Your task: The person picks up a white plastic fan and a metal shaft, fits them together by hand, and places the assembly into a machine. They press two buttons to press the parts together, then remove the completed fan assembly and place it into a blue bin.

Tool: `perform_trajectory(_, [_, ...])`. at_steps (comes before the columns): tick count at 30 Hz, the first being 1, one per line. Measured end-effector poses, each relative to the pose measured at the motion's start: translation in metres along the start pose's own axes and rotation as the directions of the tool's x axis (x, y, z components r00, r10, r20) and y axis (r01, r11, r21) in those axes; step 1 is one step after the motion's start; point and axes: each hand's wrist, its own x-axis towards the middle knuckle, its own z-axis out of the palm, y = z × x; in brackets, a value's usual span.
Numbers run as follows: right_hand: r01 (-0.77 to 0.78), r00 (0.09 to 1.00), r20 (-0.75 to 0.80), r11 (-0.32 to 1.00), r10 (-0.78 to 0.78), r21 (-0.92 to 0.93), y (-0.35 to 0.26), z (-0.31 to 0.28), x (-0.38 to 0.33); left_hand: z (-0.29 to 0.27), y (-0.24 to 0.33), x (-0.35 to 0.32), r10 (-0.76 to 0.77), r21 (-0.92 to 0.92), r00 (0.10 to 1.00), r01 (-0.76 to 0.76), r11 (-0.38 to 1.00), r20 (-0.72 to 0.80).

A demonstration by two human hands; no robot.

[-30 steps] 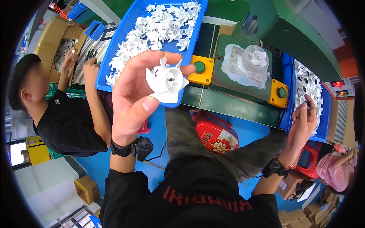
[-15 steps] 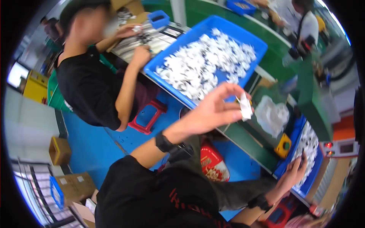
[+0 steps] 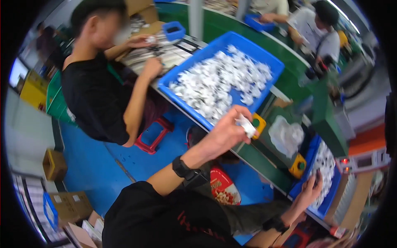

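My left hand (image 3: 226, 135) is closed in a pinch on a small white plastic part (image 3: 246, 125), held up beside the near right corner of a large blue tray (image 3: 182, 100). That tray carries a heap of similar white parts (image 3: 215, 78). At the right, my right hand (image 3: 305, 199) is by the near edge of a second blue tray (image 3: 295, 190), which is full of white parts with dark spots (image 3: 324, 173). Between its thumb and fingers sits a small dark piece (image 3: 318, 177), too blurred to name.
Between the trays, a clear plastic bag (image 3: 286, 136) and two yellow button boxes (image 3: 297, 166) lie on the green machine bench (image 3: 260, 167). A co-worker in black (image 3: 99, 91) sits at the left near a red stool (image 3: 156, 135). A red carton (image 3: 223, 186) stands below the bench.
My left hand has drawn back to the left and slightly down, and the white part in it is turned to another angle. The whole view has shifted a little. Both hands keep their grip.
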Motion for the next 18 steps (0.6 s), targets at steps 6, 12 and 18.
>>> perform_trajectory(6, [0.042, 0.994, 0.108, 0.994, -0.031, -0.096, -0.023, 0.053, 0.010, 0.010, 0.015, -0.001, 0.059, 0.000, 0.990, -0.060, 0.998, -0.128])
perform_trajectory(12, [0.029, 0.977, 0.210, 0.999, -0.021, -0.036, -0.056, 0.087, 0.023, 0.018, -0.005, 0.017, -0.071, 0.384, 0.994, 0.100, 0.918, -0.089])
perform_trajectory(18, [0.278, 0.899, 0.356, 0.960, -0.255, -0.017, -0.053, 0.134, 0.044, 0.023, -0.005, 0.012, 0.051, 0.931, 0.999, -0.034, 0.363, 0.017])
